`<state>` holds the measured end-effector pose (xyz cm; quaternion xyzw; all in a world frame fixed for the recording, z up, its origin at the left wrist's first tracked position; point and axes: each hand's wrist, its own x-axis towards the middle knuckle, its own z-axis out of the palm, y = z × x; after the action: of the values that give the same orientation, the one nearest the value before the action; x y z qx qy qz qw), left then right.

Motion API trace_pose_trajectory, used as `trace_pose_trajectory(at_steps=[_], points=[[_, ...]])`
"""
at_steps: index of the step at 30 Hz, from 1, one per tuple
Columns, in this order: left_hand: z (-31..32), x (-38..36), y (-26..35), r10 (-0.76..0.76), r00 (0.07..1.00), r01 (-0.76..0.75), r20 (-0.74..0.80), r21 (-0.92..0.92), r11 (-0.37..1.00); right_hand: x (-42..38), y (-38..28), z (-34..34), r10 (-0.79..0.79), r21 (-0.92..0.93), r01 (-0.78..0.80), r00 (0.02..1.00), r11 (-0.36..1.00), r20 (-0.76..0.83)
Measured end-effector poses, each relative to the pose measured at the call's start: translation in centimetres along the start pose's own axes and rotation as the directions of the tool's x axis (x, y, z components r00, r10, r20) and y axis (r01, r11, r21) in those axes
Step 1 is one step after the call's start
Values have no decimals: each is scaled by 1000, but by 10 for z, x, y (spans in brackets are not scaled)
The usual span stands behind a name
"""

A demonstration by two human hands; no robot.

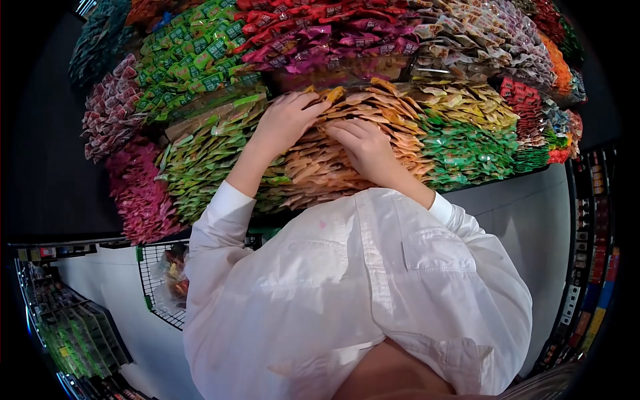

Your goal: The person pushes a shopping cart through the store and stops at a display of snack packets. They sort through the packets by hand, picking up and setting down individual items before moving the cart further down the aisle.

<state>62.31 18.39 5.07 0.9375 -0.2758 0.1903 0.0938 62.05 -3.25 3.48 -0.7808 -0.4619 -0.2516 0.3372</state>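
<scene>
Both hands reach into a large display of small wrapped packets. My left hand [285, 122] lies over the top of the orange packets [320, 167], beside the light green ones [213, 150]. Its fingers bend over a yellow-orange packet [333, 94], and whether they grip it is hard to tell. Just right of it and a little lower, my right hand [365, 148] rests on the orange packets, its fingers pointing left and partly curled. The fingertips of both hands are close together, and what lies under them is hidden.
Red packets [287, 17] and green packets [193, 57] fill the back rows behind a clear divider [347, 70]. Dark green packets [467, 153] lie at the right. A wire cart [157, 280] holding a bag stands at lower left. Shelves [587, 247] line the right side.
</scene>
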Motion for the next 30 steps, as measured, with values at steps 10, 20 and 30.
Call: trace_pose_trajectory(at_steps=[10,20,30], points=[[-10,2,10,-46,995,54,84,-92,994,15,-9,-40,126,121,-97,956,988,-266],[-1,10,7,-40,998,41,57,-16,999,-2,-2,-8,-48,-33,45,992,998,-112],[-5,18,-1,-58,997,62,51,-84,995,-3,5,30,72,-243,-65,997,968,17]])
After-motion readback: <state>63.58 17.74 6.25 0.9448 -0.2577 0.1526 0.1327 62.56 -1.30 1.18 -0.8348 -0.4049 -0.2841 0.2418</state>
